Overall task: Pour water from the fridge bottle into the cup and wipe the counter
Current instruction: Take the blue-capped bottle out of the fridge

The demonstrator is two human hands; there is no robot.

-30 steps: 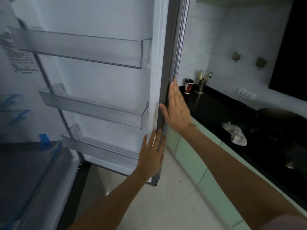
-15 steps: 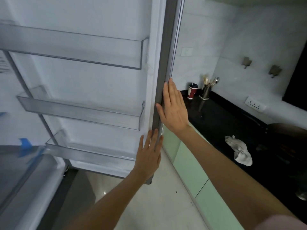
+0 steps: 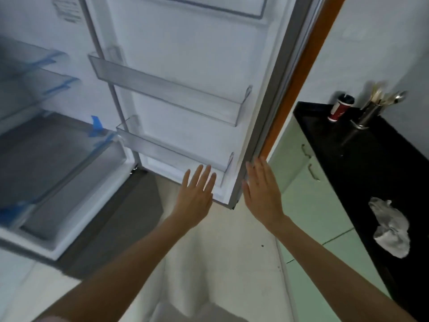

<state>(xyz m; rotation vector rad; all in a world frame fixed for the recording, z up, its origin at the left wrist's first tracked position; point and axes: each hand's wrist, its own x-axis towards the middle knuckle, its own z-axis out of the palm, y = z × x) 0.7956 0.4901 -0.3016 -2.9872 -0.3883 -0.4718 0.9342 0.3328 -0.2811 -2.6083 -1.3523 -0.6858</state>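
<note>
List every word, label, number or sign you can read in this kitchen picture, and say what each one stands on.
None can be read.
Sticker on the fridge's inner wall: printed lines, too blurred to read.
Red cup on the black counter: a pale marking, too small and blurred to read.

Cup (image 3: 339,108) and cloth (image 3: 392,231) on counter (image 3: 362,163), right of fridge door (image 3: 185,89).

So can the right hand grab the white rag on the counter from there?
Probably yes. The right hand is open by the fridge door edge, holding nothing, and the rag lies uncovered on the black counter to its right.
</note>
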